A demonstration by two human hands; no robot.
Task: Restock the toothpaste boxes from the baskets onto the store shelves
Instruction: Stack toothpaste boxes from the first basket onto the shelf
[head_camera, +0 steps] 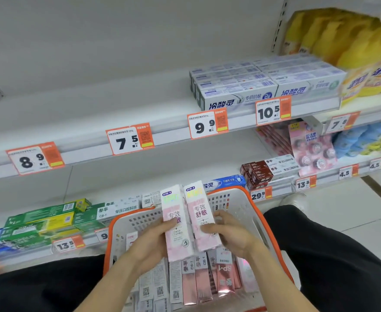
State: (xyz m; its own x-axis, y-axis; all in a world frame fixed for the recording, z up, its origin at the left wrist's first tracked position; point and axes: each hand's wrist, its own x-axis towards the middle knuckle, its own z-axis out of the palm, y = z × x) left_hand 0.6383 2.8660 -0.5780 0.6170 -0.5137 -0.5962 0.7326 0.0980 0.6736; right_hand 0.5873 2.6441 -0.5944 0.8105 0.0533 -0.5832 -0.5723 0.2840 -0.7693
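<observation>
Two pink-and-white toothpaste boxes stand side by side above a white basket with an orange rim (248, 212). My left hand (149, 246) grips the left box (176, 224) from its left side. My right hand (230, 233) grips the right box (202, 216) from its right side. Several more toothpaste boxes (196, 280), white and rose-coloured, lie in the basket under my hands. The middle shelf (83, 115) above the 8.9 and 7.5 price tags is bare, with grey-white boxes (252, 86) stacked at its right end.
The basket sits between my knees in dark trousers. Green and white boxes (50, 219) fill the low shelf on the left, brown and blue boxes (257, 174) the right. Yellow bags (354, 46) and pink packs (313, 147) occupy the neighbouring bay. Tiled floor lies at right.
</observation>
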